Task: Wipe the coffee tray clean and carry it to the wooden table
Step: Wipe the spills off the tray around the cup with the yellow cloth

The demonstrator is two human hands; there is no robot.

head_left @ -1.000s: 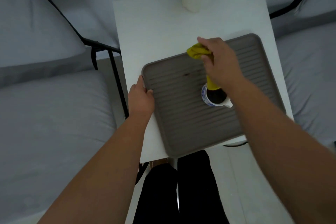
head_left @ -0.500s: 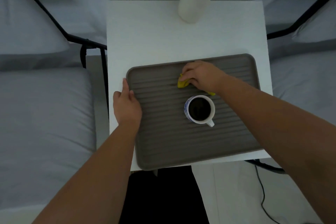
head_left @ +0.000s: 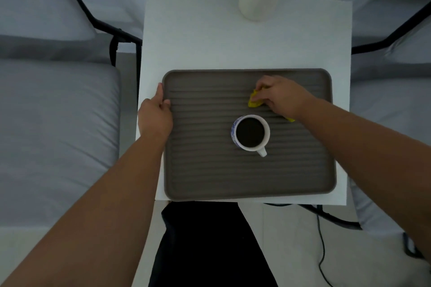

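Your right hand (head_left: 283,98) clutches the yellow cloth (head_left: 253,100) against the tray (head_left: 210,170), right of centre. Your left hand (head_left: 155,115) grips the tray's left rim.

Light: dim, flat, bluish-grey around me.
Shadows: soft, faint.
Glare: none visible.
Focus: slightly soft throughout.
Edges: wide-angle bending at the corners.

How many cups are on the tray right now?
1. A single cup of dark coffee stands near the middle of the tray, just nearer than the right hand wiping with the yellow cloth.
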